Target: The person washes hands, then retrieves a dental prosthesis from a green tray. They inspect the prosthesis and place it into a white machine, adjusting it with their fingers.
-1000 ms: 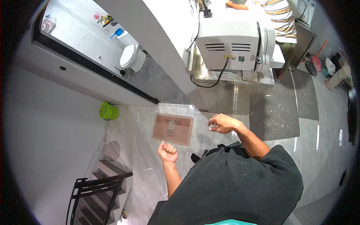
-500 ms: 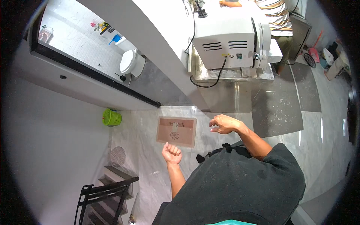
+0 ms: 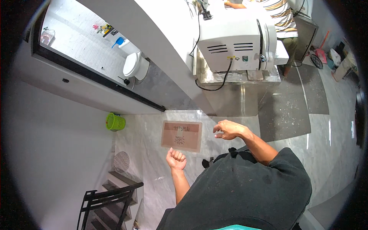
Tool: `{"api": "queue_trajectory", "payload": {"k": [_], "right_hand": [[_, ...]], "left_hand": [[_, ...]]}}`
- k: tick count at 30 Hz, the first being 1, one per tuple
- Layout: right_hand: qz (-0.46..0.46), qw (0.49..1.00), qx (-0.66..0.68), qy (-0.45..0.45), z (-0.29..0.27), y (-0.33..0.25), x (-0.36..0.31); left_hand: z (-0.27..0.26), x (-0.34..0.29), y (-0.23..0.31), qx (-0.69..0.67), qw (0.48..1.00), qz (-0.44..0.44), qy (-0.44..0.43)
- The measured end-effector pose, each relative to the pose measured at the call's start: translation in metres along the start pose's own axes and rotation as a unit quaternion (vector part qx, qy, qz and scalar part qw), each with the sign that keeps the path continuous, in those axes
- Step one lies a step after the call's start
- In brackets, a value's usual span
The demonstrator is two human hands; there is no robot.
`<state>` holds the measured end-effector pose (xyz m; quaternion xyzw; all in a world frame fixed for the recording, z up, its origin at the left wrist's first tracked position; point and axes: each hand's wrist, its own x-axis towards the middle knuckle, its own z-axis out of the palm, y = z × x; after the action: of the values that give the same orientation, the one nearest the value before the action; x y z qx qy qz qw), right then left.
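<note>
- Doormat first, since it's what both hands are nearest to: pinkish-brown rectangle with a pale border, some dark lettering and a leafy print, flat on the shiny marbled floor.
- Left hand is at the doormat's near edge as seen from above, fingers curled up into a fist. Can't make out anything inside it.
- Right hand is just off to the right of the doormat, back of the hand up, fingers loosely bent with a gap by the thumb, so pretty relaxed and not gripping anything I can see.
- Beyond the doormat and to the right there's a big white machine with vent slots and a black cord, parked on a metal worktop.
- Someone in a striped shirt is further out past that, well apart from the doormat.
- Left of the doormat: bright green basket against the wall, plus a round grey mat and stairs with a black railing, both lower down.
- White toilet is beyond the doormat to the left, through a doorway.
</note>
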<state>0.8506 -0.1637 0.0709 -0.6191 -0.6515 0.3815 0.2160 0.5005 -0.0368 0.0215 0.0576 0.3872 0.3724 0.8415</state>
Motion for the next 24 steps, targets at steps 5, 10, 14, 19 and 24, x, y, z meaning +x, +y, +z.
{"api": "queue_trajectory", "payload": {"k": [5,10,14,19,24], "right_hand": [[0.015,1.0,-0.004,-0.016,-0.005,-0.008,-0.005],[0.017,1.0,-0.007,-0.024,-0.005,-0.007,-0.007],[0.008,1.0,-0.009,-0.026,-0.005,-0.008,-0.007],[0.001,0.999,-0.008,-0.034,0.0,-0.004,-0.005],[-0.002,0.999,-0.017,-0.04,0.0,-0.006,-0.003]], "left_hand": [[0.001,0.0,0.0,0.001,1.0,-0.006,-0.01],[0.006,-0.003,-0.003,0.003,1.0,-0.005,-0.018],[0.009,-0.007,-0.008,0.003,1.0,0.001,0.004],[0.004,-0.008,-0.011,-0.002,1.0,-0.003,-0.003],[-0.002,-0.011,-0.011,-0.006,1.0,-0.003,-0.008]]}}
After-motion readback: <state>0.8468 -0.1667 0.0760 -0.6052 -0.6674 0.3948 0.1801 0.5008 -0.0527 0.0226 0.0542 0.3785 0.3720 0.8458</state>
